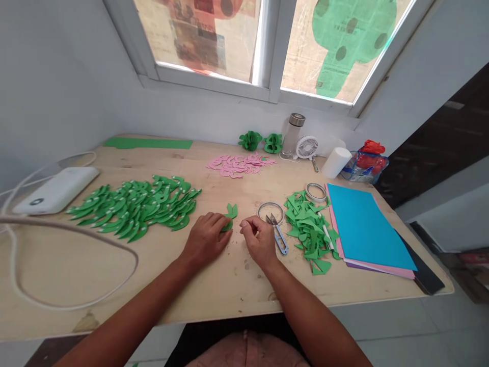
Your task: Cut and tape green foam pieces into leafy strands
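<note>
My left hand rests on the table with its fingers over a small green cut piece, whose forked end sticks out past the fingertips. Just right of it, my right hand is curled with thumb and index finger together; whatever is between them is too small to make out. Beside the right hand lie blue-handled snips, their blades over a roll of tape. Left of my left hand spreads a large heap of green curved pieces with white spots. Green scraps lie to the right.
Pink cutouts and two green paper ornaments sit at the back, near a bottle and small fan. Coloured sheets lie right, with another tape roll. A white power bank and looping cable occupy the left.
</note>
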`<state>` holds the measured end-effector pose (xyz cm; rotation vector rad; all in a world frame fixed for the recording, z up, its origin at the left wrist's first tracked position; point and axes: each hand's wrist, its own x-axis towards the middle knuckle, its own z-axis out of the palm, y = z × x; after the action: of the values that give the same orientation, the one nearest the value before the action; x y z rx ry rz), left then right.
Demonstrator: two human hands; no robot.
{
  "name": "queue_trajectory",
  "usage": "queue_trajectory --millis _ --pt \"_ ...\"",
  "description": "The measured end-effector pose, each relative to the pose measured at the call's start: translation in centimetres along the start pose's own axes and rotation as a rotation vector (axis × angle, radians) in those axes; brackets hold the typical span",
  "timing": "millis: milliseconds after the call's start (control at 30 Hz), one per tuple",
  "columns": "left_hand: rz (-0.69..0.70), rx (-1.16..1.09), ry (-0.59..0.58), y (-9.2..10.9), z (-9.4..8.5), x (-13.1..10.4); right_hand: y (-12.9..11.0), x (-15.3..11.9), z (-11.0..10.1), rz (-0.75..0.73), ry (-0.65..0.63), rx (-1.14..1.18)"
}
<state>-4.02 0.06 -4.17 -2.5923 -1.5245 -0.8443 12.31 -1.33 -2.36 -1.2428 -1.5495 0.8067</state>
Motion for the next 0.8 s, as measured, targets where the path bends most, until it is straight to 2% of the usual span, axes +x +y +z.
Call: queue_trajectory --millis 167,367,500,633,700,800 --pt "0.052 -0.01 0.004 0.1 0.0 0.0 0.0 -0.1 0.0 -0.011 0.022 -0.044" --pt "0.042 -0.046 0.044 -0.1 -0.2 -0.2 -0.1 0.1 0.1 -0.004 0.016 -0.023" --pt "0.01 -0.1 0.105 -0.2 -0.4 -0.3 -1.5 0.4 -1.2 0.029 0.139 0.105" --pt "-0.007 -0.142 0.123 -0.4 -0.5 -0.3 -3.4 1.2 -5.1 0.05 0.314 0.204" --pt "-0.014 -0.157 0.134 -0.5 -0.4 -0.3 -3.5 2.2 -8.0 0.033 0.404 0.124" --pt "-0.025 -0.181 0.151 -0.7 -0.4 -0.4 -1.8 4.6 -12.9 0.014 0.446 -0.125"
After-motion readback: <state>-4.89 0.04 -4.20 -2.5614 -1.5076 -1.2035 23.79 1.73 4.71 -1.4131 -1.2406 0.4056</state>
